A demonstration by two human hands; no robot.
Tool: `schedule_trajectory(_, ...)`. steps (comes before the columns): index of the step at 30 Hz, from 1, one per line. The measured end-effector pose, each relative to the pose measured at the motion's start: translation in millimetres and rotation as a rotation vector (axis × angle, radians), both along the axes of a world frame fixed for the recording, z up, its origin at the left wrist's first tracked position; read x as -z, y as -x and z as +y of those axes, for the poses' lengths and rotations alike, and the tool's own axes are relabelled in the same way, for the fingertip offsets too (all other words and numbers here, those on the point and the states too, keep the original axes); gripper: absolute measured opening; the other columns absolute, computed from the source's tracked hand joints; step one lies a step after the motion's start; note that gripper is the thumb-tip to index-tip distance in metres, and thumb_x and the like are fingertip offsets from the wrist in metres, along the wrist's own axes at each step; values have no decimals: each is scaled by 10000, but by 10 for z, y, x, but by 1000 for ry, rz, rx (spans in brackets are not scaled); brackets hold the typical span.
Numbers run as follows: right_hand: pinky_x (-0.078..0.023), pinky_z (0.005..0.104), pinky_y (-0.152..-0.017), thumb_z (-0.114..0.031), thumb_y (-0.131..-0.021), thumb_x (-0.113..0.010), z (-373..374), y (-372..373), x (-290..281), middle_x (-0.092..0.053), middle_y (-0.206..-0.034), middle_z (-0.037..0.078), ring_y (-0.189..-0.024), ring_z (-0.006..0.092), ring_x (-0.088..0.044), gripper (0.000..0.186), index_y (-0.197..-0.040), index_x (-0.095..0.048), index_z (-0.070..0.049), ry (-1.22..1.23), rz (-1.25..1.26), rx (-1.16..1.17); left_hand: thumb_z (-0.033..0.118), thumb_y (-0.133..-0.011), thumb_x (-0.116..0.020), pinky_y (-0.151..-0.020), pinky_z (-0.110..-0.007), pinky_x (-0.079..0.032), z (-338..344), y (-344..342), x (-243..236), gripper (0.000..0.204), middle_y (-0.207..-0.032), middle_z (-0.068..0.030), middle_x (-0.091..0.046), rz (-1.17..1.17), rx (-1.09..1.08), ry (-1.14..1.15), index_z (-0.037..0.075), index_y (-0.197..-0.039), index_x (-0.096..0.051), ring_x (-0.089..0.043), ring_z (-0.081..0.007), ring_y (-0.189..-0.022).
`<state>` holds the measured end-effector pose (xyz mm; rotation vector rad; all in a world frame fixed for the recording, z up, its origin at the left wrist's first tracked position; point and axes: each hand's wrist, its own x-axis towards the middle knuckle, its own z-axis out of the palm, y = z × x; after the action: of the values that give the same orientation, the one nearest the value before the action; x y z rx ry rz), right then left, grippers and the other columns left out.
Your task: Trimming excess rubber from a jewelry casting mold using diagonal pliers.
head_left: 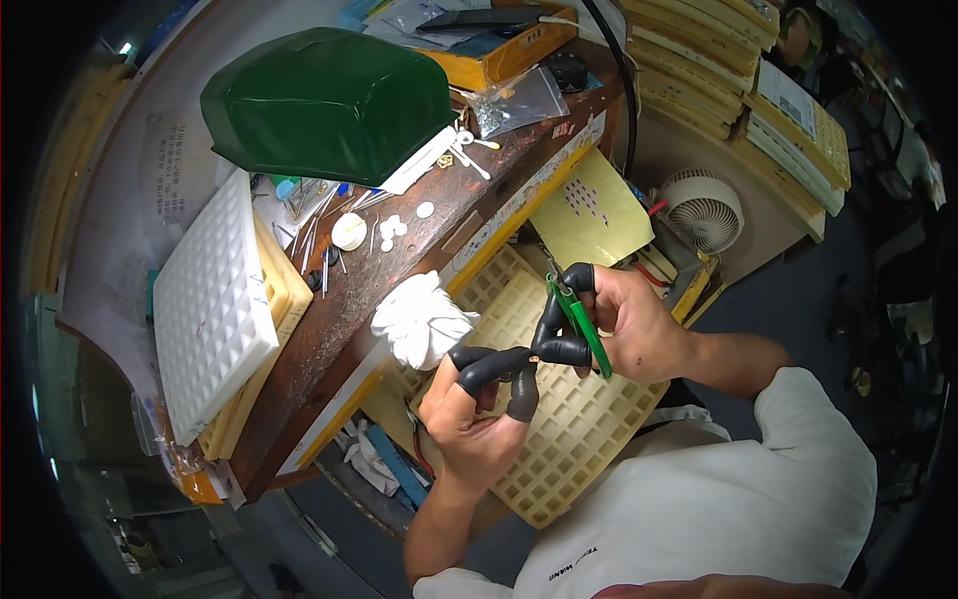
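Note:
Black finger covers wrap the fingertips of both hands. My left hand [481,411] is closed in a pinch on a tiny gold-coloured piece [535,359], too small to name more exactly. My right hand [637,321] grips green-handled pliers [581,324], their metal jaws pointing up and away from me. Its lower fingers come close to the gold piece; I cannot tell whether they touch it. Under both hands lies a cream tray [574,439] with rows of square pockets. A crumpled white cloth [423,317] sits beyond my left hand, at the bench edge.
A dark green lamp hood [324,105] covers part of the worn wooden bench [299,394]. White and cream grid trays [215,309] lean at left. Swabs, thin tools and white discs [391,230] lie under the hood. To the right are yellow paper [589,212], a small fan [703,212] and stacked trays [694,65].

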<state>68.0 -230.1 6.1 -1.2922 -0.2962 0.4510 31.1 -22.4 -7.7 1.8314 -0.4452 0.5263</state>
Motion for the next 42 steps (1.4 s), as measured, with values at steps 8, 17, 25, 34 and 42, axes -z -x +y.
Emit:
schedule_trajectory(8, -525, 244, -698, 43, -816, -655, 136, -70, -161, -656, -934, 53, -856, 88, -635, 300, -1081, -516, 15, 42, -144, -44, -51, -642, -805, -532, -296, -494, 61, 77, -161, 357, -811, -88, -639, -229, -216, -270, 23, -986, -743, -648, -219, -601)
schedule_trajectory(17, -480, 181, -670, -71, -898, -764, 526, -428, -129, -680, -973, 6, -871, 30, -629, 261, -1082, -583, -34, -12, -346, -15, -55, -714, -808, -570, -300, -518, 188, -90, -291, 254, -845, -96, -673, -292, -483, -268, 21, -949, -747, -678, -218, -666)
schedule_trajectory(25, -532, 223, -792, 26, -886, -708, 617, -568, -159, -685, -1000, 32, -920, 70, -651, 250, -1095, -576, -9, 12, -331, -40, -38, -749, -817, -470, -244, -377, 263, -173, -327, 228, -831, -58, -662, -235, -516, -215, 19, -960, -749, -515, -98, -555)
schedule_trajectory(34, -498, 218, -657, 78, -746, -580, 676, -612, -33, -649, -858, 29, -771, 36, -585, 335, -1079, -545, 63, -90, -338, 42, -24, -756, -824, -461, -233, -347, 279, -231, -255, 225, -811, -34, -648, -253, -519, -196, 29, -964, -754, -454, -71, -524)
schedule_trajectory(42, -518, 236, -697, 80, -742, -589, 660, -603, -8, -658, -885, 57, -808, 63, -612, 355, -1092, -533, 89, -56, -370, 66, -28, -754, -827, -459, -235, -343, 277, -223, -248, 226, -802, -31, -642, -256, -523, -198, 28, -961, -754, -450, -71, -520)
